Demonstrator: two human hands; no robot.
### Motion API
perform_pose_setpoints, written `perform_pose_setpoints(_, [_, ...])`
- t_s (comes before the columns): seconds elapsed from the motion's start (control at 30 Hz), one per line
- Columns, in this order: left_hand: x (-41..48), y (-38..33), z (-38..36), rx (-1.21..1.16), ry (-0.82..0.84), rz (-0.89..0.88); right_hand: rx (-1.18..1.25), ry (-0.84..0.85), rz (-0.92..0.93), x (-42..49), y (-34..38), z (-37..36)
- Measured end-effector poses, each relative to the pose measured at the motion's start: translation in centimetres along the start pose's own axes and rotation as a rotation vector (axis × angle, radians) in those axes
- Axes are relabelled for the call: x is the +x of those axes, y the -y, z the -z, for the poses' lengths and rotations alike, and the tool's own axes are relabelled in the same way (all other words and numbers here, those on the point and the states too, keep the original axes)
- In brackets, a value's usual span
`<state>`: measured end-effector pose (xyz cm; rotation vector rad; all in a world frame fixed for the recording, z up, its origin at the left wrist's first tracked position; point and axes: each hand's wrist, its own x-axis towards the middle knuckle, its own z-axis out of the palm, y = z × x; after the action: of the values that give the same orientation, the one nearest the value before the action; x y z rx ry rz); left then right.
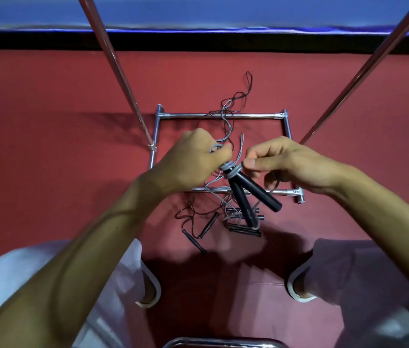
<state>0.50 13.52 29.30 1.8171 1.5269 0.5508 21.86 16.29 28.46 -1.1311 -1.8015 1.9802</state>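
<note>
While the skipping rope is held above the red floor [72, 151], its two black handles [258, 190] are kept together at their upper ends and spread apart toward the person. The grey cord [231, 170] is wound in several turns around the tops of the handles. The left hand [193, 159] is closed on these tops, and a loop of the same cord is gripped by its curled fingers [224, 150]. The right hand [286, 164] is placed just beside it, and the cord is pinched at the handle top between the thumb and the bent fingers [256, 162]. The rest of the grey cord hangs down and is laid across a chrome tube frame [221, 116] that lies on the floor under the hands. A thin dark cord [241, 95] is tangled over the far bar of the frame. More black handles [244, 231] are seen on the floor near the near bar, with a slimmer one [208, 224] just beside them. Two slanted metal rods [113, 61] are seen at both sides.
</note>
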Motion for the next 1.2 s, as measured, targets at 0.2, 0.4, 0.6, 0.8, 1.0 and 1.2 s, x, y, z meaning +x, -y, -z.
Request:
perform_pose_setpoints(0.2, [-0.5, 0.8, -0.9, -0.181, -0.079, -0.027, 0.331, 0.014, -0.056, 0.0, 0.6, -1.2])
perform_pose_setpoints(0.4, [-0.4, 1.8, -2.0, 0.02, -0.18, 0.066, 0.405, -0.107, 0.015, 1.9, 0.9, -3.8])
perform_pose_setpoints(0.6, [0.7, 1.3, -2.5, -0.086, -0.202, 0.129, 0.194, -0.246, 0.13, 2.0, 0.3, -3.5])
perform_pose_setpoints(0.8, [0.1, 0.3, -2.2, -0.681, 0.095, 0.233, 0.067, -0.092, 0.095, 0.9, 1.1, -0.7])
perform_pose_setpoints(1.0, [-0.1, -0.8, -1.5, -0.848, 0.241, 0.272, 0.063, -0.136, 0.122, 0.0, 1.4, -0.3])
perform_pose_setpoints(1.2, [-0.1, -1.2, -2.0, -0.86, 0.177, 0.246, 0.138, -0.236, 0.149, 0.8, 1.1, -0.6])
